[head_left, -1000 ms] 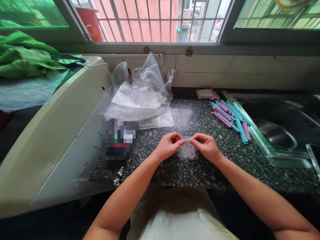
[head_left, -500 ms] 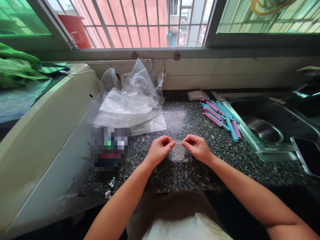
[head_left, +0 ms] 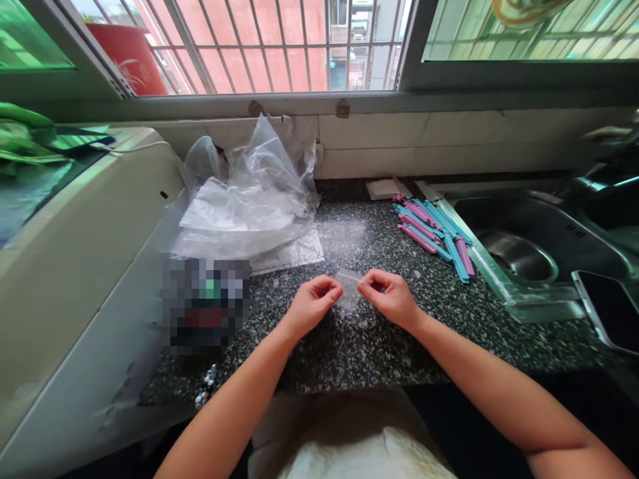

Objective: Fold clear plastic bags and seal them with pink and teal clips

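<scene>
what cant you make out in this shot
Head view, small clear bag: see-through and tiny, contents unclear; fingertips of the left hand and right hand cover its top corners.
Head view, pixelated block on the counter: blurred out, unidentifiable.
Head view, dark phone: cut off by the right edge.
Head view, beady bits at the counter's front edge: too small to identify.
</scene>
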Available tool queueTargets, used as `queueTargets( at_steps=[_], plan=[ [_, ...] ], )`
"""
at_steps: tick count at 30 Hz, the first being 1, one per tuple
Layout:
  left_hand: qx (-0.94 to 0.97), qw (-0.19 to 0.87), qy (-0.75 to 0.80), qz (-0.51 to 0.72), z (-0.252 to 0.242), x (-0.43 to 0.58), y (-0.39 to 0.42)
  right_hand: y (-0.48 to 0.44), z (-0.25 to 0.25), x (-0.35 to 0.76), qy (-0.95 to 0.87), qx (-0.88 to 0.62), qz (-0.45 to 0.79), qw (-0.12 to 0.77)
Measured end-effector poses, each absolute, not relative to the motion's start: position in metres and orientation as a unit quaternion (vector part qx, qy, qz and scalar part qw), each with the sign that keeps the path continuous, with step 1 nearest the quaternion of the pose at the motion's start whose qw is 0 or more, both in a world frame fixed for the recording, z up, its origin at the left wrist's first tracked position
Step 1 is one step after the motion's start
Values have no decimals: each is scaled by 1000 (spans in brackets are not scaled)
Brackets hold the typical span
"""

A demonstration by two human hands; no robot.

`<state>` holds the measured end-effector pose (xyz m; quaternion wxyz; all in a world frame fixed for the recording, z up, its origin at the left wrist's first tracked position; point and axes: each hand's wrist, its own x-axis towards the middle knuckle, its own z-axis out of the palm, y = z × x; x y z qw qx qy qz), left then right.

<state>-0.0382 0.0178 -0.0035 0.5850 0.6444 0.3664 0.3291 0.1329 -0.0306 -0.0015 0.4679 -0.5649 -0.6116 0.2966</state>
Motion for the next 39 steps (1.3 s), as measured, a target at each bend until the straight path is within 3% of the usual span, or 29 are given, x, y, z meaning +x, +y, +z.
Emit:
queueTargets(
  at_steps=[16, 26, 32, 39],
  plan=[
    [635, 546, 411, 360, -10, -39, 22, -19, -10, 148, -676, -575, 187, 421],
    [591, 576, 418, 381, -6, -38, 21, 13, -6, 269, -586, -755, -178, 233],
    [556, 616, 408, 382, -4, -38, 21, 11, -16, 277, -587, -772, -203, 134],
    [536, 630, 423, 370, -2, -42, 22, 16, -19, 271, -597, -773, -182, 118]
  ],
)
